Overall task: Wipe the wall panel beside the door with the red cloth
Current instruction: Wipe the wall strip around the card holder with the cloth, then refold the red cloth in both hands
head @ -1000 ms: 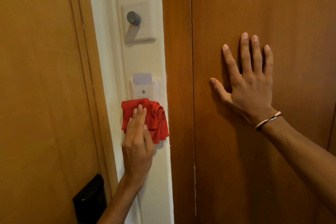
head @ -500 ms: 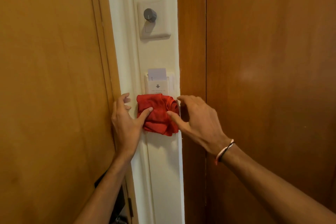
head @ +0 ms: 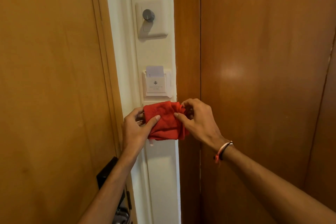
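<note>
A bunched red cloth (head: 163, 123) sits in front of the narrow cream wall panel (head: 161, 165), just below a white key-card holder (head: 156, 85). My left hand (head: 136, 129) grips the cloth's left side, thumb across its front. My right hand (head: 198, 120) pinches its right edge between thumb and fingers. Both hands hold the cloth at the same height. Whether the cloth touches the panel cannot be told.
The wooden door (head: 51, 96) stands to the left with a black lock plate (head: 107, 172) and a metal handle (head: 121, 212) low down. Dark wood panelling (head: 263, 78) fills the right. A dimmer knob switch (head: 151, 18) is mounted higher on the wall panel.
My right hand left the wood panelling, came across and took the cloth's right edge. My left hand shifted from pressing the cloth flat to gripping its left side.
</note>
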A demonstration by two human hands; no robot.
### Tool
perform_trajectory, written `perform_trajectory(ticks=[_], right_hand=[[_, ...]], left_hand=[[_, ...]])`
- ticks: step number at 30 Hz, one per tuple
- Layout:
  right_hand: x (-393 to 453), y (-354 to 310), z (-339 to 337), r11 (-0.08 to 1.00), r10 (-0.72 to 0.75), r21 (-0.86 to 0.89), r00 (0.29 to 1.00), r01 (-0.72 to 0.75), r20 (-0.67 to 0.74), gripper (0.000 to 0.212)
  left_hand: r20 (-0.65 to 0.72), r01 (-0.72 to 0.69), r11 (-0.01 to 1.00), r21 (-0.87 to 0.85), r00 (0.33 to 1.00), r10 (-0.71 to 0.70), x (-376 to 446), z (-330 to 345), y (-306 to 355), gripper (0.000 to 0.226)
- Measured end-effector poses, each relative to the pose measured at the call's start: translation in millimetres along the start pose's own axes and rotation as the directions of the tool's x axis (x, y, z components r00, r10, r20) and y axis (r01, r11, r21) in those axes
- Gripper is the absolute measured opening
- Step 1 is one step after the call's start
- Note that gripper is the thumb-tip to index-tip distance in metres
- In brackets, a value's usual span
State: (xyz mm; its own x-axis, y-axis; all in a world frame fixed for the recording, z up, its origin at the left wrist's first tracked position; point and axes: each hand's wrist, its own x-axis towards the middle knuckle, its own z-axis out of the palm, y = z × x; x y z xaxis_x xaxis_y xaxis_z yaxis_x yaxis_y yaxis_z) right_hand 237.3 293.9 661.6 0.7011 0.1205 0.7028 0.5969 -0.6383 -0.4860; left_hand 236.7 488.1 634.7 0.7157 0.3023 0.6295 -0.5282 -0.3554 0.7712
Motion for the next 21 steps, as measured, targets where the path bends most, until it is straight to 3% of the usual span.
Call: perform_trajectory(ticks=[6, 9, 13, 16, 21], right_hand=[[-34.7, 7.4, -16.5, 0.966, 0.161, 0.203, 0.987, -0.158, 0.004, 0.018], [-55.6, 19.7, -32.1, 0.952, 0.24, 0.202, 0.97, -0.229, -0.033, 0.022], [-93.1, 46.2, -63.6, 0.926, 0.353, 0.163, 0.934, -0.342, -0.046, 0.026], [-130.8, 74.1, -94.3, 0.893, 0.44, 0.125, 0.897, -0.433, -0.04, 0.027], [-209.0, 136.2, -153.9, 0.791, 0.61, 0.062, 0.792, -0.608, -0.025, 0.025]], left_hand=[[0.121, -0.038, 0.995, -0.094, 0.991, 0.049, -30.0, 12.8, 11.0, 0.046], [0.218, -0.038, 0.989, -0.14, 0.974, 0.068, -47.2, 29.7, 15.2, 0.044], [0.379, 0.065, 0.984, -0.169, 0.926, 0.004, -81.0, 67.2, 17.9, 0.043], [0.512, 0.197, 0.959, -0.201, 0.856, -0.068, -118.3, 103.4, 16.9, 0.038], [0.714, 0.368, 0.918, -0.149, 0.682, -0.157, -197.1, 175.8, 17.4, 0.045]])
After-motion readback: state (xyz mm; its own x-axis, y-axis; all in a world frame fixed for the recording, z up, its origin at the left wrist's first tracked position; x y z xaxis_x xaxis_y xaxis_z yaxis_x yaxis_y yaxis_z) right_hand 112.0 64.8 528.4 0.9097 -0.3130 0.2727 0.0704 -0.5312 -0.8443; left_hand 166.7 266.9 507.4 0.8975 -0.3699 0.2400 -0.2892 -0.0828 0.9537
